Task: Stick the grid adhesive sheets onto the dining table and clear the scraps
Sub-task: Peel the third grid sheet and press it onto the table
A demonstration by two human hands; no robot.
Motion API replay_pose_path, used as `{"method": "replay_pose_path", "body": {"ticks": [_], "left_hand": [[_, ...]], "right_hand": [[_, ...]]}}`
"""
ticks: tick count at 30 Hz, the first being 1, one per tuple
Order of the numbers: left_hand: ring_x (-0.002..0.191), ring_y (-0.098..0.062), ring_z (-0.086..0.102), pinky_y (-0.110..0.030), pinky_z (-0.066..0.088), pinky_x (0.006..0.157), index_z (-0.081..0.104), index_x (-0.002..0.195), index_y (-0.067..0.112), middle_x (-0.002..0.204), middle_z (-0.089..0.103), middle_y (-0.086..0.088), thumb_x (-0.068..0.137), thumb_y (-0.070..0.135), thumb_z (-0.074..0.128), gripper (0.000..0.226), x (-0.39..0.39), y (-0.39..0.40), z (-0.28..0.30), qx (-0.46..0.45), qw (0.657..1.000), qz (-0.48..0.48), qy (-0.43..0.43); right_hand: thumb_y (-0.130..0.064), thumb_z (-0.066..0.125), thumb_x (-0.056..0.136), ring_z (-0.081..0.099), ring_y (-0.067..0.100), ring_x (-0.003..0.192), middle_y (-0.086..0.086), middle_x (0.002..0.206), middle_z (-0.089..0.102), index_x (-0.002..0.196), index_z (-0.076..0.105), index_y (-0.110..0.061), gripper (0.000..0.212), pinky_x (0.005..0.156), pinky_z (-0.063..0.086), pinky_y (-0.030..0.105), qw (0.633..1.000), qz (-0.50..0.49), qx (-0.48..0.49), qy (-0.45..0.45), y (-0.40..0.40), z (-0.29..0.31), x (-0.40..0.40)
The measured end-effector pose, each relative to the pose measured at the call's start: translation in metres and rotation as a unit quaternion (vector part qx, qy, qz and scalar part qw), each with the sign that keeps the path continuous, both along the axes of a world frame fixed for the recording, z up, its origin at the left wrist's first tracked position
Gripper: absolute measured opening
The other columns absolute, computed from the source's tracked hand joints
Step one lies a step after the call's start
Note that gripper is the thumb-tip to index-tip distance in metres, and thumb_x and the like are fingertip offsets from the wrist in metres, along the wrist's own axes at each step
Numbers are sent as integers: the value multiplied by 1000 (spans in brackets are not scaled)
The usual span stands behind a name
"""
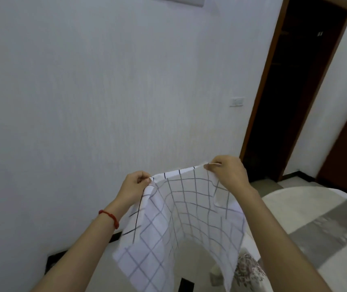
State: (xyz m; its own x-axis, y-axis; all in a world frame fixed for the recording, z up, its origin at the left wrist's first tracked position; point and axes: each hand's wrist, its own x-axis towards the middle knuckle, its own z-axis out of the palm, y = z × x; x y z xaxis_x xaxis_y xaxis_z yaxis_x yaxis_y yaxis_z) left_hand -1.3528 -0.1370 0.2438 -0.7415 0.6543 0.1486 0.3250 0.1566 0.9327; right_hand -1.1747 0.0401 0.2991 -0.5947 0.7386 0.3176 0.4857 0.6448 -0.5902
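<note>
White, thin and limp, the grid adhesive sheet [181,224] hangs in the air before the wall, sagging between the left hand [135,187] and right hand [226,172], each pinching a top corner. It looks light and floppy, liable to fold onto itself, so corner grips seem right, with the dining table [294,218] near right.

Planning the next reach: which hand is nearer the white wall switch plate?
Right. The right hand is below the white wall switch plate, slightly left; the left hand is farther left.

Bare forearms, a thin red string bracelet [109,218] around the left wrist.
</note>
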Motion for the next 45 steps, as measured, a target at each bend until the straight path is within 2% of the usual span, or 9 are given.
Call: {"method": "replay_pose_path", "body": {"ticks": [3,5,10,13,20,27,30,35,45], "left_hand": [[66,-12,47,-21,35,59,52,71,18,72,51,0,95,27,47,25,4,7,-13,-15,1000,-23,-10],[80,-12,55,-20,40,65,57,91,21,88,58,3,89,39,54,18,12,12,-19,-21,997,-65,-28],[85,-14,58,-30,50,75,59,105,22,94,59,10,77,23,69,29,27,38,-36,-58,994,-32,90],[74,-22,55,-29,44,62,58,80,15,78,58,-5,84,11,55,6,24,55,-44,-96,987,5,130],[64,-21,50,-27,31,55,46,52,23,57,50,2,86,12,57,38,45,141,-26,-77,980,-31,181],[63,-22,50,-24,24,46,54,57,15,67,61,-12,87,11,52,30,109,271,22,1,967,-57,249],[69,-20,55,-18,25,46,71,78,10,78,69,-11,88,13,53,21,150,326,31,32,964,-73,253],[90,-27,65,-21,43,68,72,98,7,97,73,-13,89,10,56,19,217,403,35,104,952,-142,252],[83,-34,68,-36,51,79,73,89,-4,88,73,-21,74,-16,60,24,296,468,-24,199,891,-279,296]], "right_hand": [[-33,62,86,48,10,56,-4,64,55,77,65,-11,24,47,32,23,999,17,39,-33,0,15,-10],[-32,61,86,47,12,55,-1,63,56,79,68,-8,26,46,29,23,997,21,47,-51,-1,21,-16],[-33,61,85,51,15,59,-5,62,54,79,68,-15,21,51,37,25,997,12,61,-48,3,32,-8],[-29,59,87,56,19,67,0,70,61,84,69,-14,19,60,45,32,994,-32,89,-49,22,37,16],[-11,43,92,54,22,82,8,102,66,106,65,-17,27,65,39,28,972,-180,111,-98,102,35,105],[-3,41,89,55,27,87,11,106,66,111,63,-17,34,68,40,32,936,-319,100,-113,193,30,220],[-3,40,90,57,30,96,12,108,65,112,63,-14,34,73,44,37,914,-377,123,-83,222,21,267],[1,42,89,58,36,101,17,110,66,114,63,-7,34,74,47,40,874,-444,195,-32,255,7,342],[8,60,78,60,37,60,22,72,65,92,68,4,17,51,50,38,770,-512,374,-64,244,-62,443]]}}
